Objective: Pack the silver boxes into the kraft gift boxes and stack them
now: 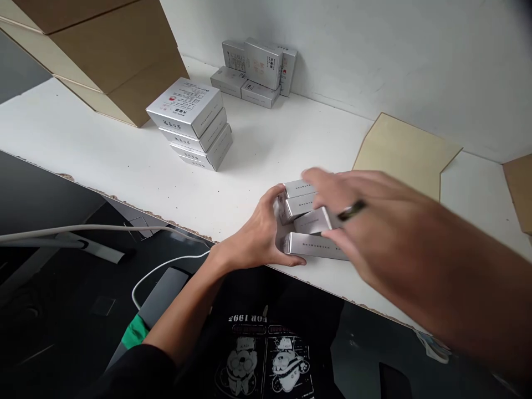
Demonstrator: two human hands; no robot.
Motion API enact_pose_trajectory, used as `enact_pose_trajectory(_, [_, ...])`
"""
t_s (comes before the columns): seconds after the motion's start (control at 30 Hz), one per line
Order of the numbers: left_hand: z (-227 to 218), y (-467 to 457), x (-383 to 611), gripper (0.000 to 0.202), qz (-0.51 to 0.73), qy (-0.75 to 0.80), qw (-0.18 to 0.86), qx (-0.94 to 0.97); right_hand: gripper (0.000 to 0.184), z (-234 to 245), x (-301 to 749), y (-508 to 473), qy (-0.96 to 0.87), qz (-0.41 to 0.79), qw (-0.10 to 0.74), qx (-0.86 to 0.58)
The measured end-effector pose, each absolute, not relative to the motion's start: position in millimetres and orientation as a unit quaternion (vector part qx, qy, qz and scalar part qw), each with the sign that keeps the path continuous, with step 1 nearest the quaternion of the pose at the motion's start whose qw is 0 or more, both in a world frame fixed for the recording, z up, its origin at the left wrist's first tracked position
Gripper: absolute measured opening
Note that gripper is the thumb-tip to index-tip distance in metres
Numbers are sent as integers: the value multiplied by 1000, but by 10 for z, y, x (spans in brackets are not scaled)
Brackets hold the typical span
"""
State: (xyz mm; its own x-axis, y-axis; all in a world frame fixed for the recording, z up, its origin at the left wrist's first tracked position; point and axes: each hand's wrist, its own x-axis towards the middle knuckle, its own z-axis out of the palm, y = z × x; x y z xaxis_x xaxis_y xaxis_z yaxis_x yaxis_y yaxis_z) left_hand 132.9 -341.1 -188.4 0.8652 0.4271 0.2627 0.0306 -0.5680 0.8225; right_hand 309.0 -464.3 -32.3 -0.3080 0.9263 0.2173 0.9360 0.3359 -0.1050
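Near the front edge of the table, several slim silver tea boxes (318, 245) lie side by side. My left hand (260, 230) is wrapped around their left ends, thumb at the front and fingers at the back. Over the group reaches my right hand (353, 205), a dark ring on one finger and partly smeared by motion. Its thumb touches a tilted tea box (311, 223) in the middle, which sits crooked between its neighbours. My right hand hides the right ends of the boxes.
A stack of silver cartons (187, 111) stands left of my hands. More silver boxes (261, 64) lean by the wall. Brown cardboard boxes (116, 50) rise at the back left; a flat tan cardboard piece (405, 147) lies behind my right hand. A white cable (166, 259) hangs below.
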Motion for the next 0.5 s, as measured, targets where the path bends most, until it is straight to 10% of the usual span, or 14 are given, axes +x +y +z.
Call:
enact_pose_trajectory(0.3, [-1822,-3392,1391,132,239,117,451,852,59,-529,3150,-4414,-802,39,124,-582])
enact_pose_trajectory(0.5, [-1851,-3402,1357,137,245,104,448,854,27,-716,3514,-4592,-788,-58,66,-610])
